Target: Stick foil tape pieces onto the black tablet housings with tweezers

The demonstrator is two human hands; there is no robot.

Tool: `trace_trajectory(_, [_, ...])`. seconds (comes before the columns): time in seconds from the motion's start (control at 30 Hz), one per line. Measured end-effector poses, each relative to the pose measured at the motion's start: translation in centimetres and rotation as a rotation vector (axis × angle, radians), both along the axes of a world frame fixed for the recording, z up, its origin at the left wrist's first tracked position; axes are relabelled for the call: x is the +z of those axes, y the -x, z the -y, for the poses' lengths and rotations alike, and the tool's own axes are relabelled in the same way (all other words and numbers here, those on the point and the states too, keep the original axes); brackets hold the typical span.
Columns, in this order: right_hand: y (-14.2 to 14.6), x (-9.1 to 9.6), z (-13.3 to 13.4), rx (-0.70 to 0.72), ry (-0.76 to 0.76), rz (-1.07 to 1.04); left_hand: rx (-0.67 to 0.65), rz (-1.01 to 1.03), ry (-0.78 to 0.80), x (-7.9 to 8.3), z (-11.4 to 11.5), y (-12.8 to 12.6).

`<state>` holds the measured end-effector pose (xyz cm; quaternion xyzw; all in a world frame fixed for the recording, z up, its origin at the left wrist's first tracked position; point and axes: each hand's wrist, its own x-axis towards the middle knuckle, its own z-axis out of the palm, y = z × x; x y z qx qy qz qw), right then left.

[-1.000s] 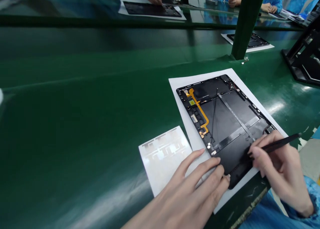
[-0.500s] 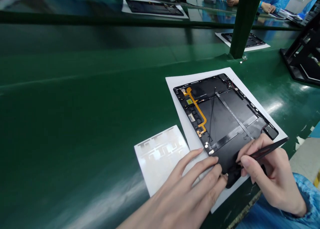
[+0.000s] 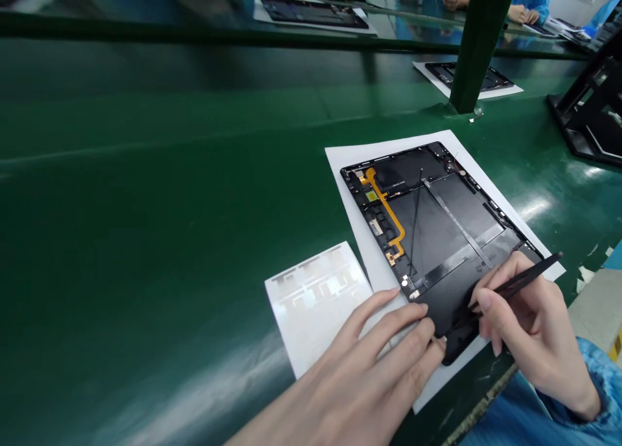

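An open tablet housing point(image 3: 451, 284) lies tilted on a white sheet point(image 3: 340, 167). An orange flex cable point(image 3: 392, 218) runs down its left side, and a grey ribbon strip point(image 3: 457, 222) crosses its middle. My left hand point(image 3: 374, 368) lies with fingers extended, its fingertips along the housing's lower left edge. Black tweezers point(image 3: 522, 281) are pinched in my right hand point(image 3: 529, 329), pointing down over the housing's near corner. Where exactly their tips touch is hard to make out. A white backing card point(image 3: 315, 303) with pale cut-out shapes sits beside the sheet, partly beneath my left hand.
A green post point(image 3: 479, 50) rises behind the housing. Another tablet housing point(image 3: 440, 73) lies behind that post, and one more point(image 3: 315, 11) is at the back. A black stand point(image 3: 587, 102) occupies the right. A co-worker's hands point(image 3: 522, 15) show across the table.
My right hand has shifted slightly, and the tweezers' rear end has risen a little. My left hand stays at the housing's edge. The whole view has moved slightly.
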<state>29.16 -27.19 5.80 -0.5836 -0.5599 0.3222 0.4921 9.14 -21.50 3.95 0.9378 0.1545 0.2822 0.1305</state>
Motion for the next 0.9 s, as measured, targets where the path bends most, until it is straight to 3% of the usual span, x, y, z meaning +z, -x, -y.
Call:
trace_trajectory(0.37, [0.0,-0.3,0.2,0.052,0.032,-0.092,-0.004,0.012,0.024,-0.2,-0.1,0.2])
trace_trajectory(0.63, [-0.6,0.0,0.1,0.057,-0.017,0.081,-0.019,-0.029,0.022,-0.2,0.1,0.1])
trace_trajectory(0.77, [-2.4,0.2,-0.1,-0.041,-0.083,0.172,-0.019,-0.042,0.013,-0.4,0.0,0.2])
trace_trajectory(0.9, [-3.4,-0.4,-0.3,-0.035,-0.108,0.021,-0.007,-0.014,0.035,0.2,-0.1,0.4])
